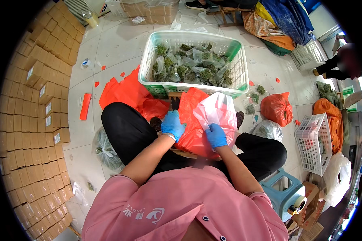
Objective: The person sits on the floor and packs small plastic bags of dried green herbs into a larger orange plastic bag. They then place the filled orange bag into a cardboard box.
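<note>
Between my knees a red plastic bag is spread over my lap. My left hand, in a blue glove, grips its left edge. Just past those fingers is a small dark object, too unclear to name. On the other side my right hand, also gloved in blue, pinches a whitish translucent plastic bag that lies against the red one. Beyond both hands stands a white slatted plastic crate with green on its sides, holding many small clear bags of dark green dried plant matter.
More red plastic sheeting lies left of the crate. Stacked cardboard boxes form a wall at left. A knotted red bag, a filled clear bag, a white basket and a blue-grey stool with a tape roll are at right.
</note>
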A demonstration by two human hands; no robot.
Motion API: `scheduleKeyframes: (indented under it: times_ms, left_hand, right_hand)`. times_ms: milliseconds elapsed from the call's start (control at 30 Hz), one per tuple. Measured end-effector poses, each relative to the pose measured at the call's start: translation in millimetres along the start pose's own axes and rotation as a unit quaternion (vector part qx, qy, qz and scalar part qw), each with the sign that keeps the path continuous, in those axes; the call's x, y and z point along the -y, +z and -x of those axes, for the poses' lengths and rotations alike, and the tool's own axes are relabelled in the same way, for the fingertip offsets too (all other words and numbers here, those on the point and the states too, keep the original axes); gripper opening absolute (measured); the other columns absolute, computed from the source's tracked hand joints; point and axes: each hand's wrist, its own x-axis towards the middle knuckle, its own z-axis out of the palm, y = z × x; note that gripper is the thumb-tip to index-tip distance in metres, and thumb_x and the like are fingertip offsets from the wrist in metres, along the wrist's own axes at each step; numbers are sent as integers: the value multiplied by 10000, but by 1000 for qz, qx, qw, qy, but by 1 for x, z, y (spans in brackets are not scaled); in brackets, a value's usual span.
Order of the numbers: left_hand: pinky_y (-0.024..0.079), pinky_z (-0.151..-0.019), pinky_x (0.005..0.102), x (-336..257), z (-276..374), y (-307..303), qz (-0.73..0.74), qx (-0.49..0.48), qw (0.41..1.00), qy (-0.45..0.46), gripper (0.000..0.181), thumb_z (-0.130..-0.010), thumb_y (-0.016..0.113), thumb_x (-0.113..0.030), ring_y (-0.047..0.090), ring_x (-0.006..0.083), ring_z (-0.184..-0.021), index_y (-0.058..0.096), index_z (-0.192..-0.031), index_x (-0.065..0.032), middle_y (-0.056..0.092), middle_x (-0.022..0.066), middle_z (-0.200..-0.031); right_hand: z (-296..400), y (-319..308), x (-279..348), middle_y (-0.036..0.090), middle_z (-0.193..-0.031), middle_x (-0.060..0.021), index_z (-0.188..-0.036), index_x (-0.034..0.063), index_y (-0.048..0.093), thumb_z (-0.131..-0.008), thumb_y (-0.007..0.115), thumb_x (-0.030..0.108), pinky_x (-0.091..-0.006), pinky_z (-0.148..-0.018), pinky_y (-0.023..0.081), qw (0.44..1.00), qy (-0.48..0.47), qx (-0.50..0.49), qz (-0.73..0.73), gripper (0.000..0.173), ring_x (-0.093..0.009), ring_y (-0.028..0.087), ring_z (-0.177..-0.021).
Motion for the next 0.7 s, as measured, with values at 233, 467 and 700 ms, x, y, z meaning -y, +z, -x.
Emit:
scheduleKeyframes:
  times_ms: [233, 467, 700]
  left_hand:
    - [481, -832, 429, 26, -28, 11, 113, 69, 990, -47, 585, -670, 756, -309, 591, 372, -997, 541, -1088, 38, 599, 254, -1058]
    - [495, -766, 322, 49, -68, 44, 484, 151, 860, -63, 466, -661, 808, -225, 628, 199, -831, 627, -995, 44, 670, 133, -948]
    - [496, -782, 332, 34, -61, 51, 421, 187, 885, -62, 552, -659, 812, -261, 631, 242, -874, 610, -1049, 73, 652, 186, -998]
  right_hand:
    - [-1, -6, -9, 604, -714, -156, -795, -3, 597, -786, 585, 201, -350, -627, 451, 993, 71, -15, -89, 205, -238, 570, -660]
    - [-4, -7, -18, 604, -706, -187, -787, -9, 608, -770, 612, 201, -349, -626, 458, 992, 30, 0, -122, 211, -264, 585, -642]
    - [-1, -5, -25, 569, -669, -124, -751, -10, 591, -765, 636, 185, -323, -607, 437, 988, 29, 12, -152, 201, -193, 522, -614]
